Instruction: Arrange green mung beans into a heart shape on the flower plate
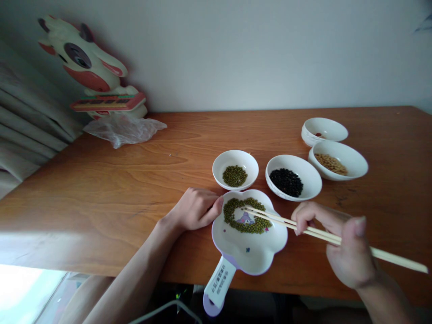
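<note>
A flower-shaped white bowl (pixel 259 257) with a purple rim and a labelled handle sits at the table's front edge. Green mung beans (pixel 251 228) form a ring in it around a printed cartoon figure. My left hand (pixel 199 209) rests on the table at the bowl's left side, fingers curled and thumb on the rim. In my right hand (pixel 347 245) is a pair of wooden chopsticks (pixel 317 231), held slanting over the bowl. Their tips reach the inner edge of the bean ring; whether a bean is between them I cannot tell.
Behind stand a white bowl of mung beans (pixel 235 155), one of black beans (pixel 310 182), one of yellowish beans (pixel 356 164) and one (pixel 332 128) with a few reddish-brown pieces. A cow toy (pixel 91 63) and a clear plastic bag (pixel 124 130) are at back left.
</note>
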`<action>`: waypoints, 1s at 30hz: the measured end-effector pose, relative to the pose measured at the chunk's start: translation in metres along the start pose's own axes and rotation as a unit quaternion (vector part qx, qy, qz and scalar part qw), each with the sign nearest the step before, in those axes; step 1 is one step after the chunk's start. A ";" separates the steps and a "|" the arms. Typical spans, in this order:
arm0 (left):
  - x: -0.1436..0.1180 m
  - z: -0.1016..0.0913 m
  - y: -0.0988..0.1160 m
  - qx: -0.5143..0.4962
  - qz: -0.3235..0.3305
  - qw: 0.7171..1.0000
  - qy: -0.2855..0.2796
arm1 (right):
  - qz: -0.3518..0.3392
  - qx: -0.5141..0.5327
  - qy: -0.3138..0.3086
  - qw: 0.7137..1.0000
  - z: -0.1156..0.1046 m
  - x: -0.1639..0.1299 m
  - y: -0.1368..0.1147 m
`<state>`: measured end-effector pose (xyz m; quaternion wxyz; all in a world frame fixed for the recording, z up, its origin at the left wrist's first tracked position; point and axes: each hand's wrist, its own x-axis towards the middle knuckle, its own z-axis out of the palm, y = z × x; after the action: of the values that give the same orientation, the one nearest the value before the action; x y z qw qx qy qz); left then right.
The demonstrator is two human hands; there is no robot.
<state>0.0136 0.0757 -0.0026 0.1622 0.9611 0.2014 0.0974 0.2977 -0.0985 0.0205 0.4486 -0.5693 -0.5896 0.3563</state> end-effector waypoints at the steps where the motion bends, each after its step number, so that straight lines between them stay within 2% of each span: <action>1: 0.000 0.000 0.000 0.000 0.001 1.000 0.001 | 0.000 -0.003 0.003 1.000 0.000 0.000 0.001; 7: 0.000 -0.001 0.000 -0.002 -0.002 1.000 0.001 | -0.015 -0.008 0.018 1.000 -0.003 0.000 0.004; 14: -0.001 0.000 0.000 -0.003 -0.010 1.000 -0.004 | -0.029 -0.004 0.036 0.999 -0.003 0.001 -0.005; 25: -0.002 0.002 -0.001 -0.007 -0.014 1.000 -0.010 | -0.015 -0.017 0.014 1.000 -0.011 -0.003 -0.001; 30: -0.002 0.001 -0.002 -0.014 -0.010 1.000 -0.011 | -0.023 0.002 0.009 1.000 -0.004 -0.003 -0.002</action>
<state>0.0114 0.0759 -0.0048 0.1788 0.9575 0.2083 0.0884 0.3003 -0.1020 0.0237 0.4630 -0.5582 -0.5976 0.3420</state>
